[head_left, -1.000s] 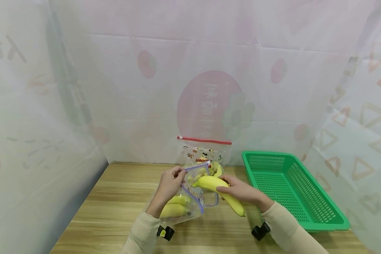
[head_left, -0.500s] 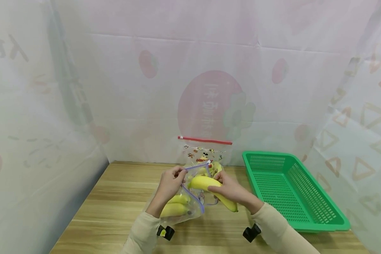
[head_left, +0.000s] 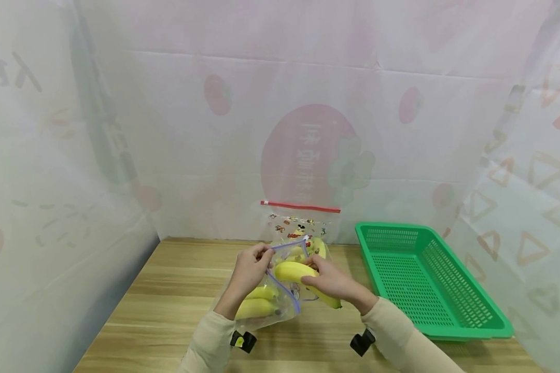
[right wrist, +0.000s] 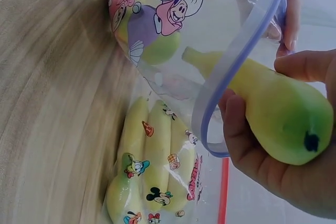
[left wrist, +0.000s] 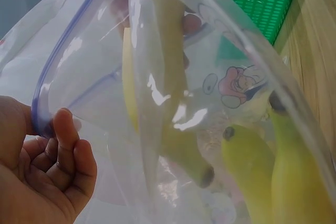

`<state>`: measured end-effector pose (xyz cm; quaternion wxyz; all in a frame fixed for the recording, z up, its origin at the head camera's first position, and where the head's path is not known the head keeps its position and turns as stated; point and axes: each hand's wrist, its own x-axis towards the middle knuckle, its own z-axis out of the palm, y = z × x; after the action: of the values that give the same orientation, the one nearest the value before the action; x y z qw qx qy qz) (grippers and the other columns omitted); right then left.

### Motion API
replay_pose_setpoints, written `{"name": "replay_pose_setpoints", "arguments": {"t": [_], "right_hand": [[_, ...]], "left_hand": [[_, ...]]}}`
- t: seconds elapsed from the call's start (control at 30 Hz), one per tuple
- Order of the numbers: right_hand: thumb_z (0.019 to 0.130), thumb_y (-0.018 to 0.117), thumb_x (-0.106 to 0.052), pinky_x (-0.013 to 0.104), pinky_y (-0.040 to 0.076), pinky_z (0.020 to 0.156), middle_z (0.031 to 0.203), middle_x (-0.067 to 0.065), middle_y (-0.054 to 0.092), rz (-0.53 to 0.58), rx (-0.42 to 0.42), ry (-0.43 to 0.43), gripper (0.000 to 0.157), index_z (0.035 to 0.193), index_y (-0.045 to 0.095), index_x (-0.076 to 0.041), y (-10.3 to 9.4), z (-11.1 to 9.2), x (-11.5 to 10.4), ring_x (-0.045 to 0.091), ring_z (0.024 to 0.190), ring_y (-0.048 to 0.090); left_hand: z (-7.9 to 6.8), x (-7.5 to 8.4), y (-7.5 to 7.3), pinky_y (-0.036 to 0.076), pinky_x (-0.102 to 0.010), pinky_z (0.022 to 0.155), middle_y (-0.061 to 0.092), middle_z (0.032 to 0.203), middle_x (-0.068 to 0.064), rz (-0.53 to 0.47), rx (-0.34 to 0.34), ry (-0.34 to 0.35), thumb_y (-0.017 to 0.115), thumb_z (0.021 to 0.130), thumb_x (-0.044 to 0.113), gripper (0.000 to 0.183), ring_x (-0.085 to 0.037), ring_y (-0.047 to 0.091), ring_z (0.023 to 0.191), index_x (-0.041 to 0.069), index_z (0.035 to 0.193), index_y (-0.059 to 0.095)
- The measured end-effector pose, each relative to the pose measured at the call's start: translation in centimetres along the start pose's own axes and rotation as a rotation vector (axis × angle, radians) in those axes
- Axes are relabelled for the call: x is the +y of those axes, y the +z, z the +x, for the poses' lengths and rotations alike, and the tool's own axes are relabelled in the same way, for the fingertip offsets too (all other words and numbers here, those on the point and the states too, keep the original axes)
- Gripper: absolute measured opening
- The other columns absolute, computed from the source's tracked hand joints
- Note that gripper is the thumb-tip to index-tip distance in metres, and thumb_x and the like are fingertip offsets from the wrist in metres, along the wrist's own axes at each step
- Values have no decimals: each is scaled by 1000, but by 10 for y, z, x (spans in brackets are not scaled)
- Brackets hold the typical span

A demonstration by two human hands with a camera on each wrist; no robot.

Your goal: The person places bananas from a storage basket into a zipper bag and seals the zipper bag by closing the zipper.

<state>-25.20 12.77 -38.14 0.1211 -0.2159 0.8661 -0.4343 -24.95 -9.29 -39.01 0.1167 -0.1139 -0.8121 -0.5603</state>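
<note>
My right hand (head_left: 329, 280) grips a yellow banana (head_left: 293, 271) around its middle. In the right wrist view the banana's stem end (right wrist: 202, 60) is inside the mouth of a clear zip bag (right wrist: 226, 77), and its dark-tipped end points back out. My left hand (head_left: 251, 269) pinches the bag's purple zip edge (left wrist: 39, 98) between thumb and fingers and keeps the mouth spread. Two bananas (left wrist: 249, 161) lie inside this bag, seen through the plastic in the left wrist view. Cartoon figures (right wrist: 178, 11) are printed on it.
Behind the held bag, a second clear bag with a red zip (head_left: 301, 207) leans against the cloth backdrop (head_left: 205, 155), with several bananas (right wrist: 157, 145) inside. A green plastic basket (head_left: 476, 331) stands at the right of the wooden table (head_left: 168, 290).
My right hand has moved left with the banana, taking its leading end into the bag's mouth. My left hand has stayed in place on the bag's edge.
</note>
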Motion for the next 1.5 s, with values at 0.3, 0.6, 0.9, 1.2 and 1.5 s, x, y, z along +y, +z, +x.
{"name": "replay_pose_setpoints", "arguments": {"t": [0.3,0.6,0.9,1.2,1.5], "right_hand": [[83,65,-17,33,47,67,104,6,58,-52,-74,-32,40,121,54,-5,5,8,-2,18,81,54],[83,68,-18,33,48,74,112,6,59,-121,-90,-76,44,123,55,-5,12,16,1,16,90,54],[87,66,-27,32,48,74,109,1,61,-202,-74,-118,39,121,59,-9,18,20,2,13,89,56],[87,64,-17,41,46,90,120,7,59,-199,-138,-129,42,126,56,-2,22,24,-3,24,112,55],[86,70,-21,30,49,75,100,-4,63,-191,-124,-183,24,107,66,-11,27,32,5,13,91,59]], "left_hand": [[-1,1,0,48,-27,52,60,67,-3,4,-3,-2,54,97,15,17,-16,56,58,5,91,67],[-1,1,-2,48,-27,52,60,68,-3,-14,-5,-11,54,97,16,18,-16,56,59,5,92,67],[-1,0,-2,47,-27,52,60,68,-3,-13,-6,-30,54,97,17,18,-16,56,59,6,90,66],[-1,1,-2,46,-27,50,59,68,-5,-24,-1,-20,54,97,16,18,-16,56,58,5,90,66],[0,2,-3,44,-25,48,59,68,-7,-33,3,-8,54,97,14,17,-16,54,57,4,90,66]]}}
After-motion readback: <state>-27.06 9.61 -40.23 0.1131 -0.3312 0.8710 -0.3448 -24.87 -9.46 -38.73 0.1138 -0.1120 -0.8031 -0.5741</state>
